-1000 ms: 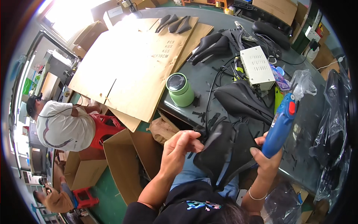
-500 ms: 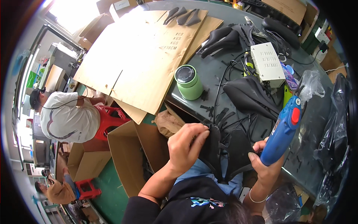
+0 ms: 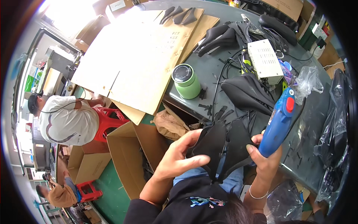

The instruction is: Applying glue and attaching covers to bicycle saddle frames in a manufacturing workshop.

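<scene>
Left hand (image 3: 179,158) fingers are curled around the near left edge of a black saddle (image 3: 223,143), which is held up in front of the person, just near of the table (image 3: 317,123) edge. The thumb is pressed on the saddle's upper face and the fingers are tucked beneath, so the hand is closed on it. The saddle is tilted, with a split running down its middle.

On the right edge of the saddle the right hand (image 3: 263,158) is set, and a blue tool (image 3: 279,121) with a red button is gripped in it; the thumb is laid against the saddle while the other fingers are wrapped about the tool's handle. The tool is pointed up and to the right, over the table.

Far left, a person in a white shirt (image 3: 65,119) is seen bent over beside a red stool (image 3: 108,121). An open carton (image 3: 128,156) is stood on the green floor just left of the left hand, and a crumpled brown bag (image 3: 171,125) is lodged by its far corner. Flat cardboard sheets (image 3: 141,59) are spread over the far left of the table. A green cup (image 3: 186,80) with a black lid is stood upright near their right edge. Farther right, a second black saddle (image 3: 246,93) is laid on the table, with a white box (image 3: 264,61) just beyond it and black cables (image 3: 220,86) trailed between. More saddles (image 3: 220,37) are laid at the far side. Clear plastic bags (image 3: 307,82) are gathered at the right.
</scene>
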`<state>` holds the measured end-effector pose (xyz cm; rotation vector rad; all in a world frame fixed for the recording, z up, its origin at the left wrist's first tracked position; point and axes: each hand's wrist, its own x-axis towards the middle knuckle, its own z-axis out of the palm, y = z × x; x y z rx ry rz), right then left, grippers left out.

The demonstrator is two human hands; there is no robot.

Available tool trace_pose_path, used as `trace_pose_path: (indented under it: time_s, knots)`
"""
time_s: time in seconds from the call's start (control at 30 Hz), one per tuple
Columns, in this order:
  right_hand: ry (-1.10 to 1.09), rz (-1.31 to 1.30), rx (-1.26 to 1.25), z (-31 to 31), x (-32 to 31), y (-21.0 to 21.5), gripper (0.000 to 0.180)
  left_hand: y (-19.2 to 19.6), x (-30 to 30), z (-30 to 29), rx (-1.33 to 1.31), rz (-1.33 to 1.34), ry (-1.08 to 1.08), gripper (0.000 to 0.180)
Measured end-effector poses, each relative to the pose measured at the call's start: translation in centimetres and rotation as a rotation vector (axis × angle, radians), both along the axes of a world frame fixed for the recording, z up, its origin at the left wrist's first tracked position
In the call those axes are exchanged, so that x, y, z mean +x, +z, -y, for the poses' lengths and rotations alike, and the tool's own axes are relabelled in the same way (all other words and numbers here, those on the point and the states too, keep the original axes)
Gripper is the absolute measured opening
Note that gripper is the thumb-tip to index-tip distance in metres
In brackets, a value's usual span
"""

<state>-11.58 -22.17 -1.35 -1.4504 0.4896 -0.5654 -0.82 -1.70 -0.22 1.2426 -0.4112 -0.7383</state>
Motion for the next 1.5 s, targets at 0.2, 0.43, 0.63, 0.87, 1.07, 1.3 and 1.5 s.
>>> trace_pose_path:
  time_s: [0.2,0.43,0.63,0.87,1.07,1.3,1.5]
  knots:
    - [0.057,-0.061,0.042,0.5,-0.2,-0.7,0.053,-0.3,0.1,-0.5,-0.063,-0.283,0.301,0.025]
    - [0.416,-0.326,-0.364,-5.0,-1.8,-1.4,0.070,0.4,-1.2,1.2,-0.167,-0.050,0.675,0.031]
    - [0.618,-0.559,-0.387,-7.1,-2.2,-1.1,0.081,-0.2,-1.9,2.2,-0.281,-0.033,0.833,0.037]
    - [0.569,-0.225,-0.668,-7.3,-1.4,-0.8,0.059,-0.2,-2.9,2.9,-0.195,0.191,0.852,0.040]
    - [0.558,-0.233,-0.680,-7.4,-1.5,-1.0,0.059,-0.6,-3.6,3.1,-0.154,0.225,0.839,0.043]
    - [0.541,-0.217,-0.676,-7.6,-1.7,-0.6,0.057,-1.9,-4.2,2.8,-0.125,0.350,0.790,0.047]
    - [0.524,-0.193,-0.630,-7.4,-1.6,-0.1,0.055,-1.6,-4.7,2.8,-0.143,0.312,0.766,0.044]
